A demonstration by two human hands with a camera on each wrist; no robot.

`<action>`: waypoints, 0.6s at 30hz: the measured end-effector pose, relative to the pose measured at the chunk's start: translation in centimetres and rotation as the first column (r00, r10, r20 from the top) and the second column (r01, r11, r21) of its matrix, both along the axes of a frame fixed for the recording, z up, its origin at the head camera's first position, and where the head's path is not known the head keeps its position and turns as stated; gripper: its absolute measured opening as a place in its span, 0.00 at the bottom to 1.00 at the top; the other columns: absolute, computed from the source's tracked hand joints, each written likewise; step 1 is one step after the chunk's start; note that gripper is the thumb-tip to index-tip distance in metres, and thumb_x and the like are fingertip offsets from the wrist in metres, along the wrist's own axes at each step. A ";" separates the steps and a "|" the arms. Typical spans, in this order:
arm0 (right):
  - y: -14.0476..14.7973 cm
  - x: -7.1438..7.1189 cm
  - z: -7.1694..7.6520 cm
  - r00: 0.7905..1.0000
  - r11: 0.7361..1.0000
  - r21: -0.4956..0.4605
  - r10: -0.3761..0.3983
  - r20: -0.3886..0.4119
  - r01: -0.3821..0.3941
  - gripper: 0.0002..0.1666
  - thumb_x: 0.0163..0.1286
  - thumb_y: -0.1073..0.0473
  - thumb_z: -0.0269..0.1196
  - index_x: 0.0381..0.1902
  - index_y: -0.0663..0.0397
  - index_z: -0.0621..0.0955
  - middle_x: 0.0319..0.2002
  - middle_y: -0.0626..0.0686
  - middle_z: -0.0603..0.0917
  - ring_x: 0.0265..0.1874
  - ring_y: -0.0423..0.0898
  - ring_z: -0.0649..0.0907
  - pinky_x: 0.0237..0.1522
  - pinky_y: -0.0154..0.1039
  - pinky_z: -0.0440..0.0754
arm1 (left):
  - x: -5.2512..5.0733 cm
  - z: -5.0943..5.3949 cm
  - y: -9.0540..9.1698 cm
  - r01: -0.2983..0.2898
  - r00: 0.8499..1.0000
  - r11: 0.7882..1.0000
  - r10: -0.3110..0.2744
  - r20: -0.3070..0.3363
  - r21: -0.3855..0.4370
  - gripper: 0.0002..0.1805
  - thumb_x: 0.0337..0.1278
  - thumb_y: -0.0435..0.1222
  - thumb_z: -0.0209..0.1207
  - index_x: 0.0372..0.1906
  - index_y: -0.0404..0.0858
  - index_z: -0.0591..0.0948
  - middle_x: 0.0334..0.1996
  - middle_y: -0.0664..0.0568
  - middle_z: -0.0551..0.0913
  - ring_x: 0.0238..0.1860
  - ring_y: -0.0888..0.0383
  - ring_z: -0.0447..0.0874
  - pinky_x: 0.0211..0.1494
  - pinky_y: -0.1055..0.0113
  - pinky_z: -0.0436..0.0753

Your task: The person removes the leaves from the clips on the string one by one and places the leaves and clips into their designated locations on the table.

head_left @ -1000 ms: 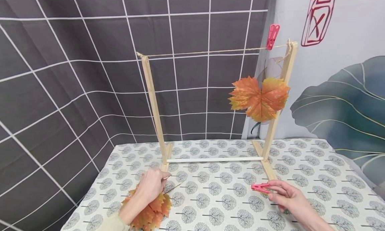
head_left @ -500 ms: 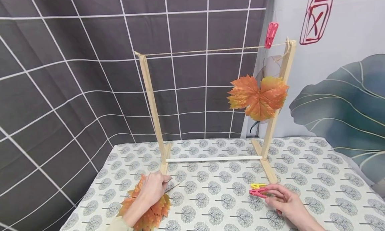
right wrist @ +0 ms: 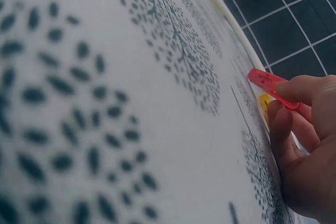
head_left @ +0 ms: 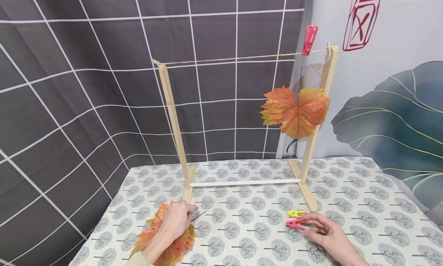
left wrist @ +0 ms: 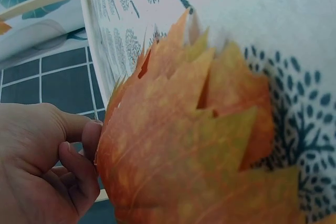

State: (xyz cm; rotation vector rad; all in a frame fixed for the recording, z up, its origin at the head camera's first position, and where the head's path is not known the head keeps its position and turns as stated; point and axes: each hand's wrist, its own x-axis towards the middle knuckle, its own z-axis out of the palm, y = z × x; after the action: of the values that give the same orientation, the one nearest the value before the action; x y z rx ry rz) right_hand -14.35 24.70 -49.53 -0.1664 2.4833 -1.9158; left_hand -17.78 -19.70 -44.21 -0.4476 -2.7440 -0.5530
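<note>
My left hand (head_left: pixel 177 221) is low on the left, over orange-yellow maple leaves (head_left: pixel 178 247) lying on the table. In the left wrist view its thumb and fingers pinch the leaves (left wrist: pixel 173 129) near their base; a thin stem sticks out to the right in the head view. My right hand (head_left: pixel 328 235) pinches a pink clothespin (head_left: pixel 294 223) just above the tablecloth. Right behind that clothespin is a yellow clothespin (head_left: pixel 296 213), partly covered by the fingers in the right wrist view.
A wooden frame stands at the back, with a left post (head_left: pixel 174 123), right post (head_left: pixel 311 154) and white bottom rod (head_left: pixel 245 182). On its string (head_left: pixel 228 59) sits another pink clothespin (head_left: pixel 310 40); an orange leaf (head_left: pixel 295 112) hangs beneath. Tree-patterned cloth (head_left: pixel 242 227) covers the table.
The right hand has moved slightly left and towards me with the pink clothespin, and the yellow clothespin behind it has come into view. The left hand stays nearly in place on the leaves.
</note>
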 end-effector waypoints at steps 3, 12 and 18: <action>-0.1 0.0 -0.1 1.000 1.000 0.026 -0.016 -0.021 0.017 0.28 0.56 0.69 0.73 0.55 0.66 0.78 0.41 0.51 0.88 0.26 0.42 0.83 0.17 0.36 0.77 | 0.0 -0.2 0.0 0.008 1.000 1.000 -0.008 0.001 0.005 0.15 0.43 0.22 0.68 0.36 0.41 0.92 0.24 0.49 0.82 0.18 0.65 0.67 0.15 0.72 0.68; -0.3 0.3 -0.1 0.997 0.998 0.045 -0.036 -0.075 0.039 0.27 0.55 0.70 0.73 0.54 0.65 0.79 0.40 0.52 0.88 0.22 0.43 0.80 0.14 0.36 0.76 | 0.1 -0.6 0.2 0.031 0.999 0.999 -0.031 0.029 0.009 0.15 0.43 0.20 0.68 0.36 0.38 0.91 0.25 0.47 0.82 0.19 0.65 0.66 0.16 0.73 0.68; -0.5 0.4 0.0 0.997 0.994 0.078 -0.075 0.001 0.074 0.29 0.56 0.69 0.73 0.56 0.64 0.78 0.36 0.53 0.87 0.21 0.43 0.79 0.16 0.36 0.77 | 0.1 -1.1 -0.1 0.073 0.997 0.997 -0.073 0.018 0.000 0.14 0.43 0.19 0.66 0.30 0.41 0.90 0.19 0.54 0.77 0.19 0.66 0.65 0.17 0.73 0.68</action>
State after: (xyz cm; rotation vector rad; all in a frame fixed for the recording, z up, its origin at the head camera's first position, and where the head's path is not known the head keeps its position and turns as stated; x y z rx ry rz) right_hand -13.98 24.25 -49.51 -0.0707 2.5920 -1.8398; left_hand -17.71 -19.79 -45.31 -0.5476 -2.7536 -0.5767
